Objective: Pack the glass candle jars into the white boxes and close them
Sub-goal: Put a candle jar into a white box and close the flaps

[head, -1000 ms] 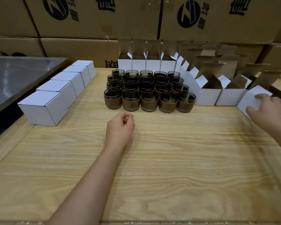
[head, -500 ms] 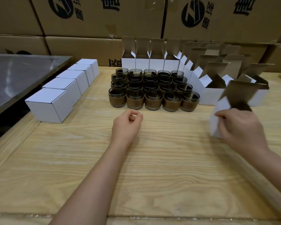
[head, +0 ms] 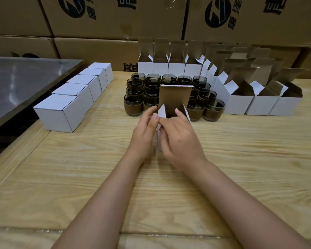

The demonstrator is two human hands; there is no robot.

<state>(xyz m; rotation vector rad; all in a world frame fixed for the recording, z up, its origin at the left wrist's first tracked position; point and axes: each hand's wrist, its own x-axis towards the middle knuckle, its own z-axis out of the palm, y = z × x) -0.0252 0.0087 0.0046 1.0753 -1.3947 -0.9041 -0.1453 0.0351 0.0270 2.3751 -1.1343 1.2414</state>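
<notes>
Two hands meet on one open box (head: 174,97), held just in front of the glass candle jars (head: 133,105), its lid flap upright. Our right hand (head: 180,139) curls round the front wall, one finger hooked over the rim; our left hand (head: 144,130) lays near-straight fingers against the left side flap. We judge this the box-readying step, though we cannot see inside. Next comes a front-row jar, so one hand must free itself while the other steadies the box, mouth up.

Surface (head: 79,177): pale wood.
Left: 5 closed white boxes (head: 61,114), 1 row.
Centre: glass candle jars (head: 133,103), clustered.
Behind, right: open white boxes (head: 239,103), flaps up.
</notes>
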